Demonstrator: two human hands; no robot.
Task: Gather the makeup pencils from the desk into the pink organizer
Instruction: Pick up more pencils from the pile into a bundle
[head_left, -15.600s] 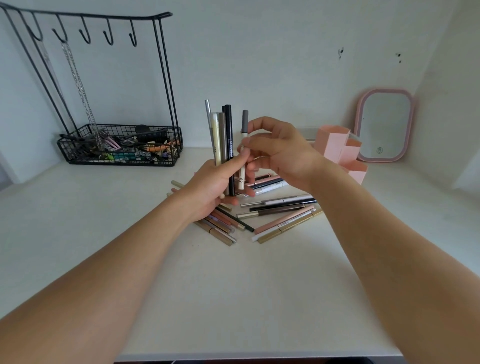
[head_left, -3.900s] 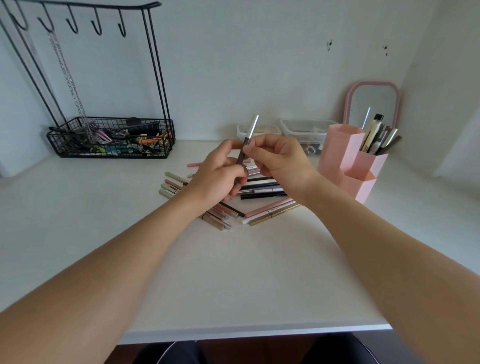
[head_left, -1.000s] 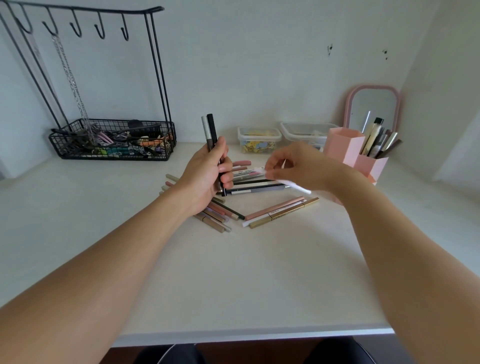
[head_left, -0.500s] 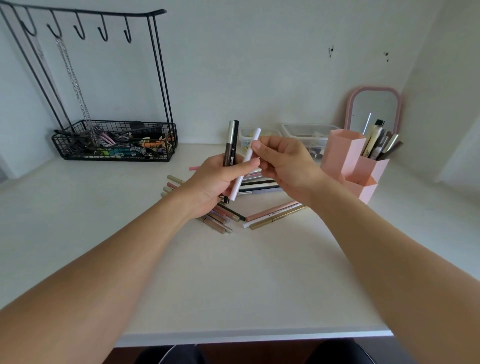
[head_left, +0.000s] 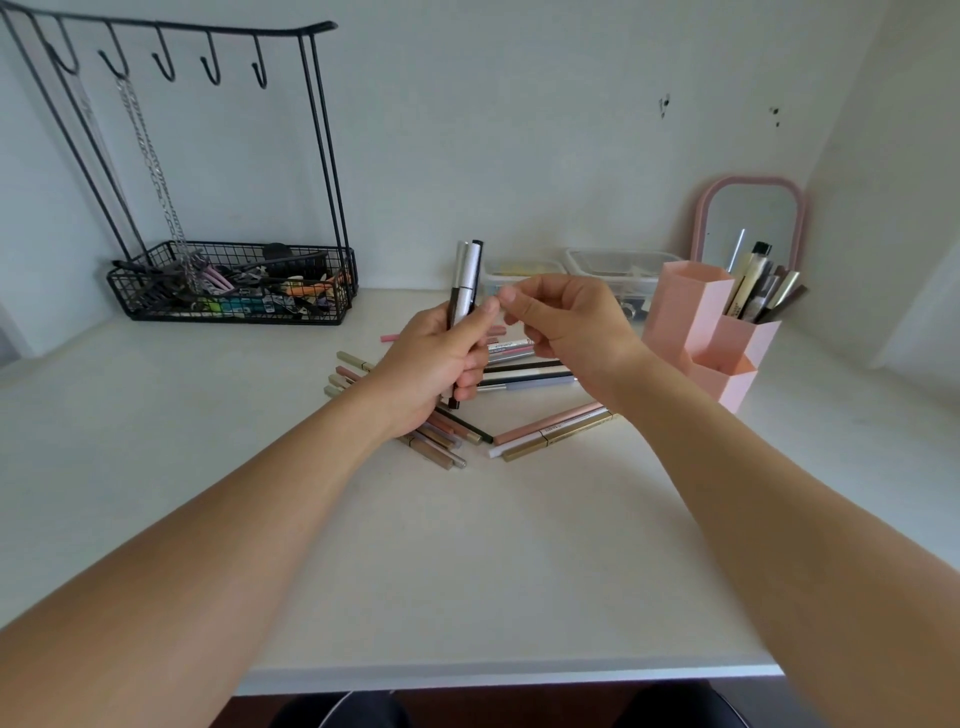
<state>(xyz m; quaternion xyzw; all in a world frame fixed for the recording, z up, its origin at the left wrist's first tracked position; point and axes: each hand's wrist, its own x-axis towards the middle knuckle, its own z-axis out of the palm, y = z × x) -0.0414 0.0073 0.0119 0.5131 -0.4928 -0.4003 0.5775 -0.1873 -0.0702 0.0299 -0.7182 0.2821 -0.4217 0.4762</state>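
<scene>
From the head camera, the left hand (head_left: 431, 364) was raised above the middle of the white worktop (head_left: 467, 561), its fingers (head_left: 470, 364) curled tight round a small bundle of pencils (head_left: 466, 280) held upright: a white one in front, a black one and a silvery one behind it. Just beside it, the right hand (head_left: 563, 325) hovered with its fingers loosely curled and holding nothing, thumb and forefinger tips close to the bundle but not touching it.

Beneath both hands, loose pencils (head_left: 550, 431) lay scattered on the worktop in a rough heap, pink, gold, black and white ones among them, some hidden under the left wrist. One short pink pencil (head_left: 390, 338) lay apart, farther toward the back edge.

The pink organizer (head_left: 706, 332) stood toward the back right corner, its rear compartment holding several pencils upright (head_left: 758, 286); the nearer, lower compartments showed nothing above their rims. Behind it a pink-framed mirror (head_left: 748, 218) leaned at the wall. Two clear lidded boxes (head_left: 613, 270) sat along the back edge, and a black wire rack (head_left: 234, 280) with hooks and a basket of oddments stood at the back left.
</scene>
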